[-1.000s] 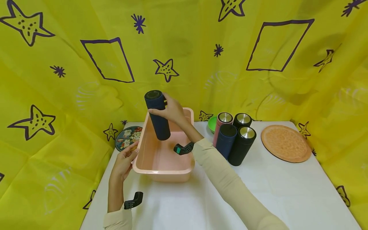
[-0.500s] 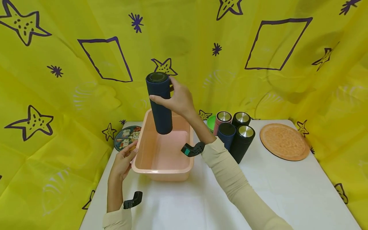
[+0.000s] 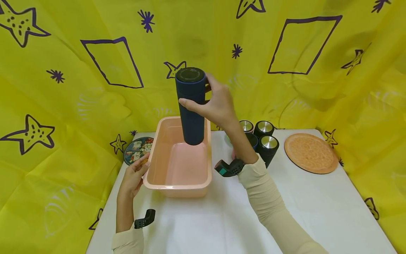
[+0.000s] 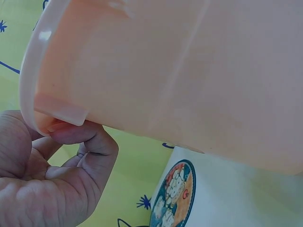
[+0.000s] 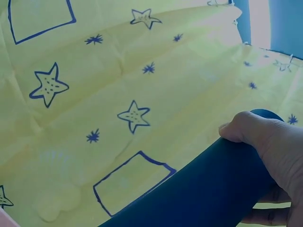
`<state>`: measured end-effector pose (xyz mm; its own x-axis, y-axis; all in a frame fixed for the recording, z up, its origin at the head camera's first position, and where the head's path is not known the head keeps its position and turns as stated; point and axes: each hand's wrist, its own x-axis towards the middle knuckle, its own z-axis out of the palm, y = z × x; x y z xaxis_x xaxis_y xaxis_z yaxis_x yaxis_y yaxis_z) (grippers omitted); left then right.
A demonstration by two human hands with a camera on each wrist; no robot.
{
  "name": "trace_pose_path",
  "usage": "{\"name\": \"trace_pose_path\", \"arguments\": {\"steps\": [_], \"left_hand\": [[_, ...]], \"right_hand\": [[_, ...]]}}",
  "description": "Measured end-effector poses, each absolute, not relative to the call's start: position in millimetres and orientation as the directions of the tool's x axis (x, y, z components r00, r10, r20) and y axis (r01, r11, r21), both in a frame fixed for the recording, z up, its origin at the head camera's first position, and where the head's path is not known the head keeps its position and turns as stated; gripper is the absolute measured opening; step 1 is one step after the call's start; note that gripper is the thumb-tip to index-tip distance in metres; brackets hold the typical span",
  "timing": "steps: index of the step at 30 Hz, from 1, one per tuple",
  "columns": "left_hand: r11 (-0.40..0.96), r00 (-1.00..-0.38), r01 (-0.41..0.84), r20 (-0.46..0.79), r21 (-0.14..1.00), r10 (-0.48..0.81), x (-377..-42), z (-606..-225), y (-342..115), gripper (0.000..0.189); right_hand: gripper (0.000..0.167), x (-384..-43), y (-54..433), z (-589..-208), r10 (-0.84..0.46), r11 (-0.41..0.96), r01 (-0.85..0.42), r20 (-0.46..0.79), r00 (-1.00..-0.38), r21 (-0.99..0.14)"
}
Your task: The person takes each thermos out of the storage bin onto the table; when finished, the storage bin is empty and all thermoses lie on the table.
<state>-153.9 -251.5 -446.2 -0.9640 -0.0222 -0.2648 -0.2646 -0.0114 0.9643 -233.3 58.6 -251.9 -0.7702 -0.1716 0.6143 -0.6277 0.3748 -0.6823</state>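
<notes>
A dark blue vacuum flask (image 3: 192,121) is held up near its top by my right hand (image 3: 219,104), over the far right part of a pink plastic tub (image 3: 177,187). The flask stands nearly upright in the air, thumb across its front and fingers behind it. In the right wrist view the flask (image 5: 203,184) runs diagonally below the hand (image 5: 270,146). My left hand (image 3: 132,176) grips the tub's left rim; in the left wrist view thumb and curled fingers of that hand (image 4: 71,175) pinch the rim of the tub (image 4: 142,71). The tub's visible floor is bare.
Several flasks, including a black one with a silver lid (image 3: 268,146), stand together right of the tub, partly behind my right forearm. A round pizza-patterned board (image 3: 311,153) lies farther right. A round food-patterned mat (image 3: 133,150) lies left of the tub. A yellow curtain (image 3: 203,31) hangs behind.
My right hand has raised the dark blue flask out of the tub, then moved it to the right and closer to the camera. The left hand keeps its grip on the rim.
</notes>
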Motion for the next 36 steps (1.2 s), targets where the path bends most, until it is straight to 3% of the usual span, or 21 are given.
{"name": "trace_pose_path", "arguments": {"steps": [9, 23, 36], "left_hand": [[-0.008, -0.961, -0.274, -0.275, 0.962, -0.028, -153.7, -445.1, -251.7, 0.055], [-0.023, -0.969, -0.247, -0.247, 0.969, -0.01, -153.1, -448.6, -250.9, 0.056], [-0.042, -0.971, -0.238, -0.238, 0.97, 0.0, -153.5, -448.7, -251.1, 0.057]], "right_hand": [[0.064, -213.5, 77.0, -255.5, -0.178, 0.357, -0.662, 0.648, -0.741, -0.659], [0.063, -183.5, 113.7, -265.6, -0.188, 0.268, -0.66, 0.634, -0.75, -0.702], [0.066, -156.0, 149.9, -291.2, -0.152, 0.362, -0.656, 0.653, -0.742, -0.662]]}}
